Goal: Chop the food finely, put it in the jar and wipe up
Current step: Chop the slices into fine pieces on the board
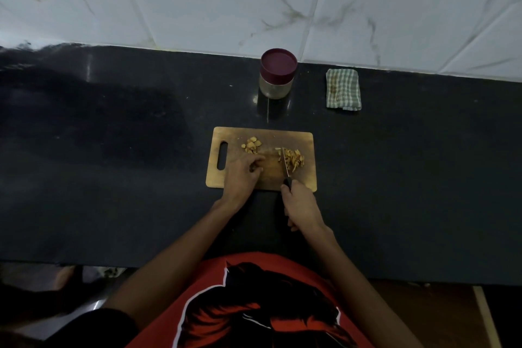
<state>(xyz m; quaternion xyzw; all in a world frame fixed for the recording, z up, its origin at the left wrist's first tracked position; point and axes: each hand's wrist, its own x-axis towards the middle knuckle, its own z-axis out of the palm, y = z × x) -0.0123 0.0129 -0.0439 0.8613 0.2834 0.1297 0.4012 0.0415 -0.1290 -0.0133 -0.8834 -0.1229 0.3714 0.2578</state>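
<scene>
A wooden cutting board [245,134] lies on the black counter. On it sit a small heap of pale yellow slices [252,145] at the left and a pile of thin cut strips [294,159] at the right. My right hand [302,204] grips the black handle of a knife [285,162]; its blade rests against the left side of the strips. My left hand [241,175] rests on the board just below the slices, fingers curled; whether it holds a piece I cannot tell. Behind the board stands a jar [278,75] with a maroon lid on it.
A folded green-checked cloth [343,89] lies to the right of the jar, near the white marble-tiled wall [254,0]. The black counter [113,135] runs wide to both sides. Its front edge is by my red shirt.
</scene>
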